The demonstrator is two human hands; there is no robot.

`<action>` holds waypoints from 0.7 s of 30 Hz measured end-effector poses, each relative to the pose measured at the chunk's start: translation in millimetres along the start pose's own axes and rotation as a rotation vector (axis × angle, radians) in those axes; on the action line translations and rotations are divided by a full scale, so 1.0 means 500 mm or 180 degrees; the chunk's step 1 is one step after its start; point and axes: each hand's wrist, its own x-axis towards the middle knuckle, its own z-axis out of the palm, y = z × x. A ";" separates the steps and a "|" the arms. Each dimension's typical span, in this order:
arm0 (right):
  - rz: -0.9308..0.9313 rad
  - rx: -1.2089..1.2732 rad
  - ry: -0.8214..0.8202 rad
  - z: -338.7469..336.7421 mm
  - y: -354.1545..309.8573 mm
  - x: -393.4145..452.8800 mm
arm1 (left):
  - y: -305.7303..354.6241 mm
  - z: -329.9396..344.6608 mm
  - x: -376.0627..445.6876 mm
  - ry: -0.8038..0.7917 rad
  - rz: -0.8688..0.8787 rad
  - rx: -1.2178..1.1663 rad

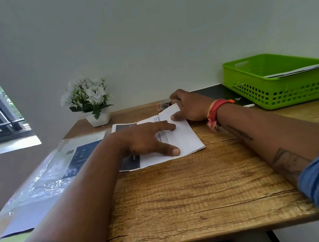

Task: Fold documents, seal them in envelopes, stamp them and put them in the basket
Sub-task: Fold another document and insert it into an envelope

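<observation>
Stamps [163,106] lie half hidden behind right hand [188,107] pinching document [177,138].

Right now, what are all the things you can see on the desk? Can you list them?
Wooden desk: one, brown grain, fills the foreground.
Folded white paper document: one, white with a dark printed panel, desk centre, under both hands.
Green plastic basket: one, bright green, far right corner, white papers inside.
White flowers in a small white pot: one, back left by the wall.
Clear plastic sleeve of printed sheets: one, dark blue and white, left edge.
Black book or folder: one, under the basket.
Small reddish item: one, beyond the right hand; too blurred to identify.
Left hand: fingers flat, pressing the document.
Right hand: holds the document's far corner; red thread wristband.
</observation>
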 end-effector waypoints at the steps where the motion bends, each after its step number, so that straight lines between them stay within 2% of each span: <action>1: 0.0001 0.0016 0.0005 -0.004 -0.001 -0.005 | 0.004 0.001 -0.001 0.0012 0.0012 -0.0005; 11: 0.0538 0.0859 0.0612 -0.043 0.020 -0.020 | 0.075 0.022 -0.012 0.0551 0.0113 -0.0081; 14: 0.0651 0.1283 0.0340 -0.047 0.014 -0.023 | 0.081 0.023 -0.012 0.0702 0.0179 -0.0160; 17: 0.0697 0.1241 -0.0053 -0.047 0.000 -0.039 | 0.080 0.024 -0.010 0.0796 0.0304 -0.0164; 21: 0.0868 0.1232 0.0014 -0.041 -0.015 -0.050 | 0.074 0.027 -0.003 0.0952 0.0416 -0.0331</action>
